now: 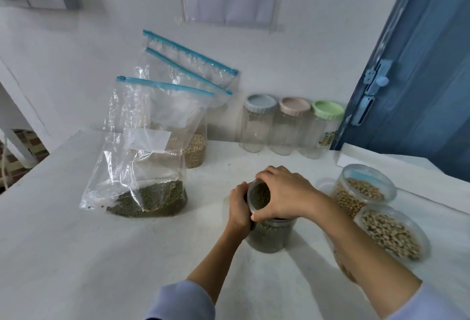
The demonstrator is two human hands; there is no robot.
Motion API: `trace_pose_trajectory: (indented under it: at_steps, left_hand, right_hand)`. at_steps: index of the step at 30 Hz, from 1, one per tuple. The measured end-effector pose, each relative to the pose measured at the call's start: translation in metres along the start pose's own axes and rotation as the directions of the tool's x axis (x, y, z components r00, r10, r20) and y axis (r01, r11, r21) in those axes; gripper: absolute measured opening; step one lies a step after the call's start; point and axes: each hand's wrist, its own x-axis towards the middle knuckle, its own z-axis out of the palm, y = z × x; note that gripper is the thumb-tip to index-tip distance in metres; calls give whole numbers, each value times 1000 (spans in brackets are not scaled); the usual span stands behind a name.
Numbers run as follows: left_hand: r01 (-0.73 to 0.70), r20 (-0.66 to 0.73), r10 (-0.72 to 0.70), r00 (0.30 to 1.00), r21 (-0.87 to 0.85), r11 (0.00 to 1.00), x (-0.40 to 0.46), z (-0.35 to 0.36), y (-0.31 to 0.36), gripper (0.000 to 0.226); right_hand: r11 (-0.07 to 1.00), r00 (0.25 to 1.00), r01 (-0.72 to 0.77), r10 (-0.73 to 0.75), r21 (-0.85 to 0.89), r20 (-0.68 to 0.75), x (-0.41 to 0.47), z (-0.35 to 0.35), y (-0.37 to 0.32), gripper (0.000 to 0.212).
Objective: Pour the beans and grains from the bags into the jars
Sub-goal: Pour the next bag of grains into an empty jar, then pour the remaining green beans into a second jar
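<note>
clear plastic jar of dark green beans (267, 235) stands upright on the white table (76, 243), front centre. left hand (239, 207) wraps its side near the top, fingers curled round it. right hand (284, 192) clamps a clear round lid (258, 196) over the jar mouth; lid looks tilted, seating can't be told. clear zip bag with blue slider (142, 157) stands left of the jar, well apart, green beans pooled at its bottom. two more blue-zip bags (188, 85) lean behind it against the wall, one holding tan grain (194, 151). three empty clear jars with grey, pink and green lids (292, 126) line the wall. two lidded jars of pale beans (376, 207) sit just right of the right forearm.
</note>
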Motion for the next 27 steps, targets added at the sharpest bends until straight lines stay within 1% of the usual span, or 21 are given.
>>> trace_pose_trajectory:
  at_steps: [3, 6, 8, 10, 12, 14, 17, 20, 21, 23, 25, 27]
  left_hand:
    - [-53, 102, 35, 994, 176, 983, -2, 21, -13, 26]
    - [-102, 200, 54, 978, 238, 966, -4, 38, -19, 31]
    - [-124, 275, 37, 961, 308, 943, -11, 48, -16, 26]
    - [-139, 316, 27, 948, 336, 931, -13, 56, -19, 26]
    - [-140, 343, 10, 939, 358, 923, -12, 60, -25, 32]
    - [-145, 354, 11, 935, 355, 924, -7, 64, -25, 36]
    - [-175, 359, 36, 933, 362, 916, 5, 69, -18, 34]
    - [-224, 360, 86, 929, 363, 905, 22, 75, -1, 28]
    - [-237, 353, 102, 930, 363, 901, 31, 77, 4, 26]
    - [-238, 331, 111, 937, 371, 897, 49, 81, 13, 22]
    - [-251, 315, 123, 941, 407, 878, 66, 84, 19, 20]
    - [-260, 305, 126, 944, 453, 853, 79, 86, 23, 21]
  right_hand:
    - [998, 996, -62, 63, -12, 60, -8, -6, 17, 75]
    - [995, 990, -92, 94, -30, 102, -16, -11, 35, 75]
    - [993, 984, -98, 106, -61, 141, -19, -13, 45, 75]
    - [989, 977, -91, 111, -116, 184, -21, -16, 55, 76]
    - [985, 966, -85, 118, -152, 229, -21, -19, 64, 80]
    - [985, 958, -79, 117, -151, 263, -21, -23, 71, 84]
    - [990, 939, -57, 97, -130, 330, -16, -30, 79, 87]
    - [997, 926, -62, 74, -44, 371, -8, -48, 91, 72]
    - [997, 930, -77, 77, -16, 360, -3, -54, 97, 67]
    - [991, 951, -130, 121, 12, 283, 9, -64, 113, 61]
    - [977, 968, -208, 200, 44, 152, 25, -70, 132, 55]
    - [959, 963, -269, 271, 87, -11, 42, -72, 151, 46]
